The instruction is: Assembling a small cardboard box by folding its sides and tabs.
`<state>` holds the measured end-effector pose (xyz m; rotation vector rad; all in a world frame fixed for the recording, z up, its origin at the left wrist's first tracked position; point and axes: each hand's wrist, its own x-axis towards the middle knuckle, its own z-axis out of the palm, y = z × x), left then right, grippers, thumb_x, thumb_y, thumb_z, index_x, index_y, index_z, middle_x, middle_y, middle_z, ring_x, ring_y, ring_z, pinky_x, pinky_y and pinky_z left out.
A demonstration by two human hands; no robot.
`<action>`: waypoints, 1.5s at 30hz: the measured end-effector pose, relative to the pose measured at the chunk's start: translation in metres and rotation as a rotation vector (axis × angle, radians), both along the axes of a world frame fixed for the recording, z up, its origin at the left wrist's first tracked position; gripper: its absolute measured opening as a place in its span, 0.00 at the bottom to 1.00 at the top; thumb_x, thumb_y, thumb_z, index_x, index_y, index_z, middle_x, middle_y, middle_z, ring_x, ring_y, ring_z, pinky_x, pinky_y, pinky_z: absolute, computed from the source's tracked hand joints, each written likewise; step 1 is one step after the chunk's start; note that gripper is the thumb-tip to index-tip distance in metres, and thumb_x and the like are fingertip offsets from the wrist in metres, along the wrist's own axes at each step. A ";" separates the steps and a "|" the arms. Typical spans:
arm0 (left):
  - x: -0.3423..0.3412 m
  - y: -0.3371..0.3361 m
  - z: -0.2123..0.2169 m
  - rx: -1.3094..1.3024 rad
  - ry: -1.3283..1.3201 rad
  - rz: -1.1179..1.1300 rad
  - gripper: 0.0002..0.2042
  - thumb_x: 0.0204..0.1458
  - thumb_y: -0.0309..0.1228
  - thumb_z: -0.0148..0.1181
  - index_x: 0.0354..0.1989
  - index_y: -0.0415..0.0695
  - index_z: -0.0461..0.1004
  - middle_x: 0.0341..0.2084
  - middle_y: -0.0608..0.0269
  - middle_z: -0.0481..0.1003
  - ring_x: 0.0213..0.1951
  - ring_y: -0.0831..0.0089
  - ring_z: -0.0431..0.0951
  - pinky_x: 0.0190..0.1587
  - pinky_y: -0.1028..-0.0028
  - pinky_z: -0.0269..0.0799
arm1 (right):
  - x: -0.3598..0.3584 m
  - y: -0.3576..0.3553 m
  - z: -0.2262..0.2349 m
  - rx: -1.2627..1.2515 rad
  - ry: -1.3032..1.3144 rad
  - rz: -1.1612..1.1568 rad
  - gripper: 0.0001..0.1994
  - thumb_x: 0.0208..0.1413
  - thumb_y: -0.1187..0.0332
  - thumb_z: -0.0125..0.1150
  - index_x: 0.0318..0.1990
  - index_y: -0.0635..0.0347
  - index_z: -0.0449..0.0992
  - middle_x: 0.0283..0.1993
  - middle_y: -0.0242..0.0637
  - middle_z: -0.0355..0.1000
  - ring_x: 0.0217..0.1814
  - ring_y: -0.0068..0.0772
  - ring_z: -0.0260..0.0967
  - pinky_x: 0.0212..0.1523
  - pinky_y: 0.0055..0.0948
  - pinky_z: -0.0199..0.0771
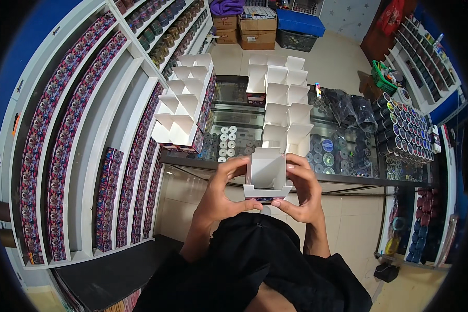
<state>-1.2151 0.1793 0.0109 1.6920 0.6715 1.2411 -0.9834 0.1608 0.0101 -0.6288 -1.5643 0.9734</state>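
Between both hands, at the counter's near edge, is a small open carton (267,171) with a white inside, its flaps standing up and its printed front low. My left hand (217,195) grips its left side, thumb at the bottom front. On the other side my right hand (307,190) holds it the same way. Just beyond stand open cartons (291,112) in a double row, white flaps raised. Another group of open cartons (182,104) with printed purple sides stands to the left. White spools (227,141) lie in short rows between the two groups.
The glass counter (234,117) holds round spools and discs inside. Stacked dark spools (405,130) and black plastic bags (348,106) sit at its right. Tall white shelves (86,156) with printed boxes rise at left. Cardboard boxes (257,32) and a basket (296,40) stand behind.
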 end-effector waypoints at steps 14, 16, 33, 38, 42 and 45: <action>-0.010 0.007 0.024 0.077 0.013 0.017 0.43 0.37 0.49 0.81 0.61 0.40 0.68 0.57 0.44 0.69 0.60 0.53 0.72 0.60 0.60 0.69 | -0.001 0.000 0.008 -0.034 -0.030 0.032 0.37 0.39 0.79 0.76 0.61 0.58 0.68 0.67 0.54 0.56 0.69 0.49 0.61 0.67 0.46 0.65; -0.015 0.013 0.029 0.199 0.169 0.003 0.45 0.38 0.54 0.79 0.61 0.39 0.69 0.57 0.44 0.69 0.59 0.53 0.72 0.60 0.60 0.68 | -0.001 0.001 0.008 -0.020 -0.076 0.042 0.37 0.39 0.79 0.76 0.61 0.58 0.68 0.67 0.54 0.56 0.69 0.49 0.61 0.67 0.46 0.64; -0.002 0.005 0.021 -0.026 -0.031 0.016 0.47 0.34 0.39 0.84 0.64 0.39 0.63 0.58 0.48 0.67 0.60 0.59 0.71 0.61 0.63 0.67 | -0.008 -0.003 0.015 -0.057 -0.034 -0.045 0.31 0.37 0.75 0.76 0.55 0.62 0.76 0.61 0.50 0.63 0.63 0.48 0.65 0.62 0.41 0.68; -0.010 0.008 0.018 0.160 0.107 -0.006 0.48 0.32 0.43 0.85 0.62 0.38 0.64 0.56 0.47 0.71 0.59 0.57 0.73 0.61 0.63 0.68 | -0.004 -0.004 0.017 -0.079 0.092 0.033 0.29 0.38 0.76 0.73 0.54 0.63 0.76 0.61 0.51 0.63 0.63 0.48 0.65 0.63 0.40 0.66; -0.007 0.002 0.028 0.095 0.107 0.028 0.50 0.29 0.48 0.85 0.61 0.36 0.65 0.53 0.47 0.72 0.55 0.57 0.76 0.58 0.64 0.70 | 0.001 -0.004 0.017 -0.017 0.026 0.051 0.29 0.35 0.75 0.74 0.53 0.63 0.77 0.60 0.51 0.63 0.62 0.48 0.66 0.63 0.41 0.65; -0.005 0.001 0.030 0.070 0.043 0.037 0.50 0.29 0.48 0.85 0.61 0.35 0.66 0.52 0.47 0.72 0.55 0.58 0.76 0.57 0.64 0.71 | -0.001 -0.003 0.018 0.012 0.002 0.055 0.30 0.34 0.73 0.75 0.52 0.63 0.77 0.60 0.51 0.63 0.61 0.48 0.67 0.63 0.42 0.65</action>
